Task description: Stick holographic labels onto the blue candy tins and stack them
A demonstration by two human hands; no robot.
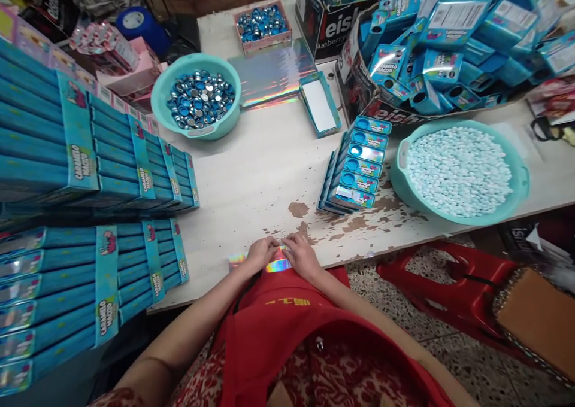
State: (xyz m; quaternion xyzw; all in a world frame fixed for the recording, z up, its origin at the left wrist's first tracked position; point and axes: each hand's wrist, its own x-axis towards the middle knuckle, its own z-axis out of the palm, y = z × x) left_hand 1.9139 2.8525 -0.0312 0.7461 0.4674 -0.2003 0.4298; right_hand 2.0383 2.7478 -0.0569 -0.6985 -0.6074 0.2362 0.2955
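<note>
At the table's front edge, my left hand and my right hand are close together, fingers bent and thumbs turned inward. Both pinch a shiny rainbow holographic sheet, whose far part is hidden under the fingers. Another strip of the foil shows left of my left wrist. Ahead and to the right of my hands stands a row of small blue candy boxes with round openings on top. A shallow blue tray with a white inside lies farther back.
A teal basin holds blue and silver caps; a pink box holds more. White candies fill another basin at right. A carton overflows with blue boxes. Stacked blue packs line the left; a red stool stands right.
</note>
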